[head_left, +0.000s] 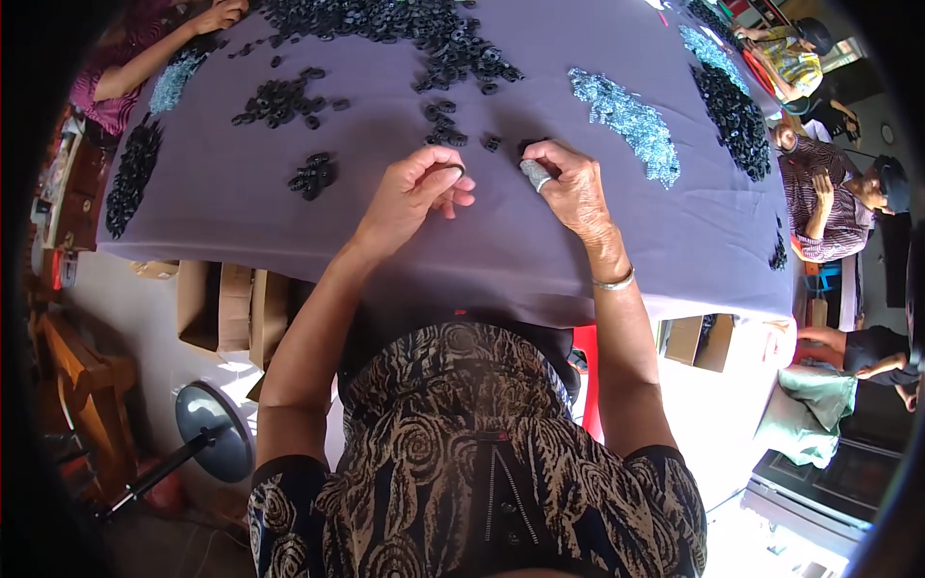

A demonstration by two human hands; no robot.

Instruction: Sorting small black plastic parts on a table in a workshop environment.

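My left hand [409, 193] hovers over the table's near part. Its thumb and forefinger are closed on a small black ring [458, 170]. To its right my right hand [575, 188] pinches a small black piece [527, 146] whose shape is mostly hidden by the fingers. A grey wrapping [536, 174] covers the tip of my right thumb, and a bangle [615, 280] circles that wrist. Just beyond and between the hands lie a few loose black pieces [490, 143] and a small black cluster [444, 130].
A grey-purple cloth [385, 106] covers the table. A large heap of black pieces [376, 24] lies at the far side, smaller black piles at the left, and clear bluish pieces [631, 125] at the right. Other people sit along both sides. Cardboard boxes [217, 303] stand below.
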